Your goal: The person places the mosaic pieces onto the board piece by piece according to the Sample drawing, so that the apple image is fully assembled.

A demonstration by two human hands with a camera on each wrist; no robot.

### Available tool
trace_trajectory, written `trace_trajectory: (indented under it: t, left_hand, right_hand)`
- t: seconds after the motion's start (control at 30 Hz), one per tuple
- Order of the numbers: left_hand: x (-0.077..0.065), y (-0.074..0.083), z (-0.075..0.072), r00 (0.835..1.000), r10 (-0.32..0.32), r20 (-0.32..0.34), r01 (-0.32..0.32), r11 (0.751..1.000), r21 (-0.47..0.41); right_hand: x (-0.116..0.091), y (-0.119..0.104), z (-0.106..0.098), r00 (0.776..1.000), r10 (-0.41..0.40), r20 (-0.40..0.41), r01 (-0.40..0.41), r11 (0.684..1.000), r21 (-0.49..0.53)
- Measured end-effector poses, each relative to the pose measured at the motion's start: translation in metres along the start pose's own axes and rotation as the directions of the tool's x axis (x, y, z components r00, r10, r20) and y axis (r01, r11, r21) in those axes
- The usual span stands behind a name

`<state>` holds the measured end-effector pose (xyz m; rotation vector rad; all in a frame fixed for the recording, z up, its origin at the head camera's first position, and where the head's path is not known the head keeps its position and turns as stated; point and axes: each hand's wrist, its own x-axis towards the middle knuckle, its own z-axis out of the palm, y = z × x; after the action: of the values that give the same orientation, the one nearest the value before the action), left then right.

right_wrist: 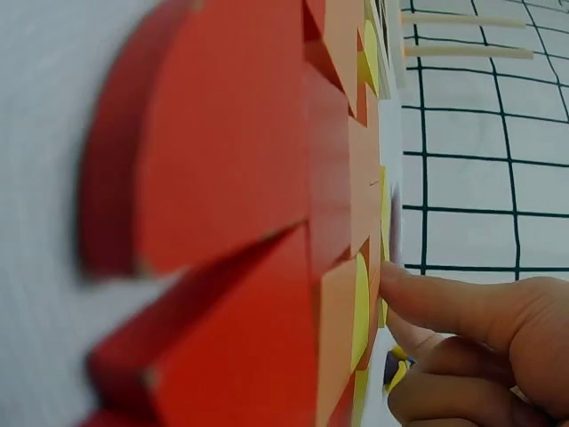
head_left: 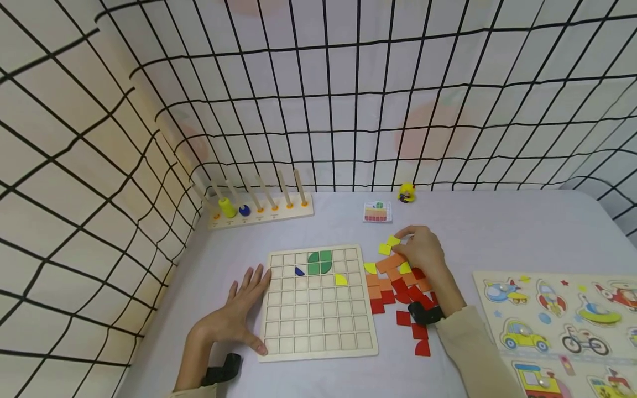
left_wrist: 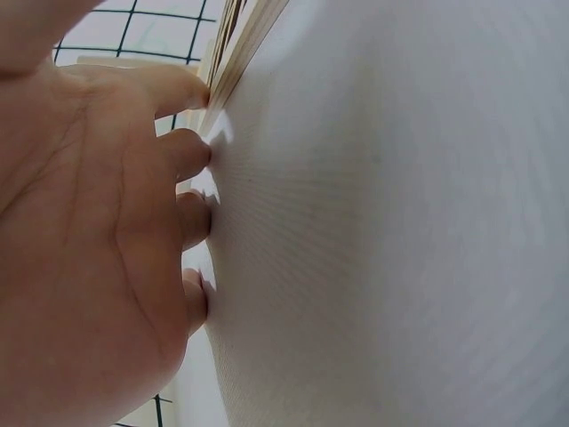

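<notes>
My left hand (head_left: 236,312) spreads along the left edge of a pale wooden grid board (head_left: 318,355), thumb near the bottom corner and index finger higher up. The left wrist view shows its fingertips down on the cloth and at the board's side. On the grid lie green pieces (head_left: 319,262), a small blue piece (head_left: 299,271) and a yellow quarter-round (head_left: 340,279). Right of the board, my right hand (head_left: 423,251) has thumb and index finger at opposite sides of a yellow square (head_left: 393,241). Another yellow square (head_left: 385,249) lies beside it.
Orange pieces (head_left: 387,263) and red pieces (head_left: 403,318) are scattered right of the board. Behind stand a peg rack (head_left: 264,215), a pattern card (head_left: 377,211) and a yellow duck (head_left: 406,193). A picture puzzle board (head_left: 537,348) lies at right; black netting (head_left: 355,110) rises behind.
</notes>
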<state>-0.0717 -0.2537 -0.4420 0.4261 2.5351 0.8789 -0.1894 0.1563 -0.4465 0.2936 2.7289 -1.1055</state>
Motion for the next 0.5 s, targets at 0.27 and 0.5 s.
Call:
trace_trajectory:
  t: [0.27,0.5]
  left_hand:
    - [-0.001,0.000,0.000,1.000,0.001,-0.003,-0.001,1.000,0.005]
    - [0.000,0.000,0.000,1.000,0.009,0.002,-0.009,1.000,-0.001]
  right_hand:
    - [-0.002,-0.001,-0.001,0.997,-0.044,0.066,0.045,0.999,-0.015]
    - [-0.024,-0.028,0.005,0.938,-0.201,0.281,0.166,0.976,0.143]
